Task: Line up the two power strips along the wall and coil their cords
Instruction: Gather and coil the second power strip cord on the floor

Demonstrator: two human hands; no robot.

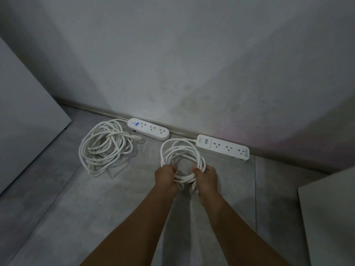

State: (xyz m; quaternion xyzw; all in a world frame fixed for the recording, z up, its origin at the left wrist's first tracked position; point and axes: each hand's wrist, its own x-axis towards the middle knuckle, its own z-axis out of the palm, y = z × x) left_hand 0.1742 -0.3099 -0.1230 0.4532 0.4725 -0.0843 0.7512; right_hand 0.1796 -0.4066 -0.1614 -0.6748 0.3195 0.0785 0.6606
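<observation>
Your left hand (166, 177) and right hand (206, 179) both grip the near side of the coiled cord (184, 178). The fingers curl tight round its smooth white loops, thumbs over the top. The ring reaches away from you, and its lead runs into the left end of the right-hand power strip (222, 148). That flat white bar lies along the skirting (182, 133) at the foot of the grey, blotchy wall (172, 64).

The rounder left-hand power strip (148, 129) lies in line with it, a gap between them. Its loose cord (106, 144) sprawls in wide, untidy loops on the matt grey floor (115, 208), well apart from your hands. A pale left panel (28, 112) and right panel (330, 217) close in the sides, with open floor around your forearms.
</observation>
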